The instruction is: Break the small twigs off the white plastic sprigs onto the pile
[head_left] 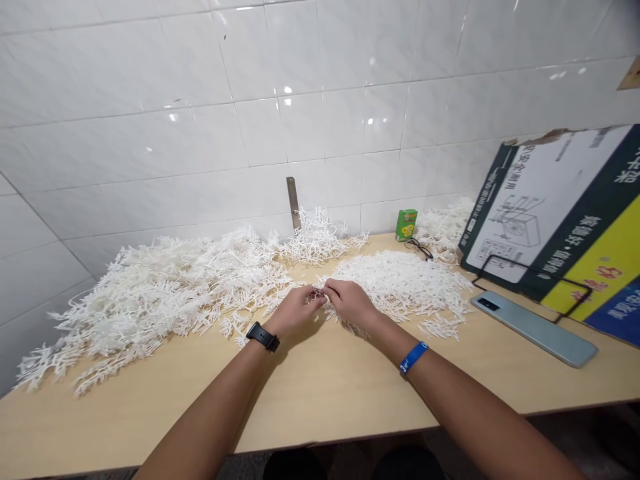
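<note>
My left hand [294, 309] and my right hand [351, 304] meet over the table, fingertips pinched together. Between them is a small white branched plastic piece [317, 292], mostly covered by the fingers. To the left spreads a large tangled heap of white branched plastic pieces [165, 287]. Just beyond my right hand lies a flatter pile of short, loose white plastic pieces [400, 280]. A smaller branched heap [317, 239] sits behind the hands near the wall. A black watch is on my left wrist, a blue band on my right.
A metal ruler [293, 200] leans on the tiled wall. At the back right stand a small green box [405, 225], a thin black cord-like item [420, 249] and more white pieces [445, 227]. A phone [537, 330] lies before a large printed carton [530, 213] and a black wire stand [533, 267].
</note>
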`<state>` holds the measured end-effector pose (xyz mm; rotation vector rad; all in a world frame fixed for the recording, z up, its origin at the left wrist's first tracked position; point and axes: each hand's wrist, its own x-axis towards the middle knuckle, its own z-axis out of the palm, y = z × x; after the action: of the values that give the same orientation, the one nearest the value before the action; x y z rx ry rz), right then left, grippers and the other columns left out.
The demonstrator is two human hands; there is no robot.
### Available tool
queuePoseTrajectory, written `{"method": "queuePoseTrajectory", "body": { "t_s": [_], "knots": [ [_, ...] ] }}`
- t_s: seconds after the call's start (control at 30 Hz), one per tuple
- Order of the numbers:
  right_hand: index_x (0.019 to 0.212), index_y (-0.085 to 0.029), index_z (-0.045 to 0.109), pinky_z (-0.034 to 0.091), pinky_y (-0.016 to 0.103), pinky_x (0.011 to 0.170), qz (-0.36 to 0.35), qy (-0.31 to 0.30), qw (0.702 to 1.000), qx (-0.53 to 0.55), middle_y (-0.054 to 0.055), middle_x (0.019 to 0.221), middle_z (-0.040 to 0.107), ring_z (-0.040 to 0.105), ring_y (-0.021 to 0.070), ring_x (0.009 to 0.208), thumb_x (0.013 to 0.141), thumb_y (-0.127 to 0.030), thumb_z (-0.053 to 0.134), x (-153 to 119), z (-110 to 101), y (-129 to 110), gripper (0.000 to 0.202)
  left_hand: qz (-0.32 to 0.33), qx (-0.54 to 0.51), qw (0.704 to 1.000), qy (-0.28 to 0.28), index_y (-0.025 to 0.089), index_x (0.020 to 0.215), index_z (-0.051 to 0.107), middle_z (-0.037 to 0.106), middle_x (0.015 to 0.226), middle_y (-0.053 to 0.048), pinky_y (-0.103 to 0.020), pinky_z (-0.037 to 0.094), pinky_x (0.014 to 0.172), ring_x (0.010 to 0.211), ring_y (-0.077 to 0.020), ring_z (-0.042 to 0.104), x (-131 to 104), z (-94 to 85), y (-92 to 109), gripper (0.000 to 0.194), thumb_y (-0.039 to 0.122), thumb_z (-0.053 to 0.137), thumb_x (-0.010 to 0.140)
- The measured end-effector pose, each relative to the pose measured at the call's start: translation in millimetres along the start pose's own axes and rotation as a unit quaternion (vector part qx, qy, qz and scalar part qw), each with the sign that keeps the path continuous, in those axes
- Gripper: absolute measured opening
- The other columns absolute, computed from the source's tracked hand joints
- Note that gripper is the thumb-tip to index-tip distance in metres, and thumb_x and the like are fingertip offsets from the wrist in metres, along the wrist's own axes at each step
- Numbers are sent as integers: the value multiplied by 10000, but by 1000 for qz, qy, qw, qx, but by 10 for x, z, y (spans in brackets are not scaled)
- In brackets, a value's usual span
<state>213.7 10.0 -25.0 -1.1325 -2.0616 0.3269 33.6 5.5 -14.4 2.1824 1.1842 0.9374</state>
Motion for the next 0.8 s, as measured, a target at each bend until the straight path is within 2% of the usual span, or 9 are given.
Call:
{"method": "queuePoseTrajectory", "body": {
  "t_s": [0.13,0.23,0.3,0.4,0.47,0.53,0.6,0.7,0.8],
  "knots": [
    [647,-211,450,248,272,566,32,48,997,47,-13,590,485,422,145,574,947,-334,431,8,4,41,325,40,-75,986,146,246,967,675,658,1037,-80,-384,400,931,1018,-278,559,-2,-15,87,216,369,691,790],
    [632,-214,402,252,274,554,62,87,990,91,-29,566,440,398,138,559,946,-388,430,14,16,57,360,65,-102,965,233,237,846,663,620,909,-67,-361,397,902,924,-250,543,-30,-41,214,133,358,692,799],
    [626,-215,390,256,274,546,82,111,984,117,-35,556,422,384,135,553,937,-423,442,21,20,60,378,73,-94,974,193,223,737,641,590,752,-49,-333,404,782,752,-211,524,-64,-24,284,198,379,623,858],
    [627,-217,405,290,271,547,98,136,971,173,-36,562,426,393,134,558,927,-451,447,35,16,53,383,69,-60,996,23,201,640,631,602,642,-42,-318,390,680,627,-180,514,-104,76,305,394,428,494,931],
    [638,-217,428,330,269,559,91,141,960,226,-30,583,453,427,136,571,921,-474,455,43,8,40,382,39,-50,997,-34,189,640,649,615,629,-44,-317,400,665,608,-176,517,-104,166,262,451,466,458,941],
    [646,-217,444,363,268,569,75,134,948,278,-25,594,469,451,137,577,912,-510,473,49,0,17,397,5,-77,997,-25,185,740,689,650,703,-57,-323,429,695,660,-186,541,-83,241,198,436,504,462,932],
    [643,-218,452,377,267,567,59,121,939,317,-26,583,460,450,134,565,899,-551,494,49,-5,-18,423,-18,-166,986,-13,197,922,708,690,904,-87,-342,464,783,816,-212,589,-50,277,145,421,544,469,922],
    [634,-214,481,385,270,557,43,93,928,357,-27,559,459,445,129,541,875,-594,526,34,8,-85,452,-34,-343,939,-11,236,1160,657,646,1161,-103,-379,469,927,1007,-224,595,-10,260,120,499,617,464,901],
    [652,-205,527,390,271,545,40,46,914,401,-18,560,506,454,122,521,861,-612,543,10,44,-150,457,-37,-411,911,1,260,1321,570,639,1193,-90,-398,477,929,877,-188,620,4,200,142,611,671,430,891]
  ]
}}
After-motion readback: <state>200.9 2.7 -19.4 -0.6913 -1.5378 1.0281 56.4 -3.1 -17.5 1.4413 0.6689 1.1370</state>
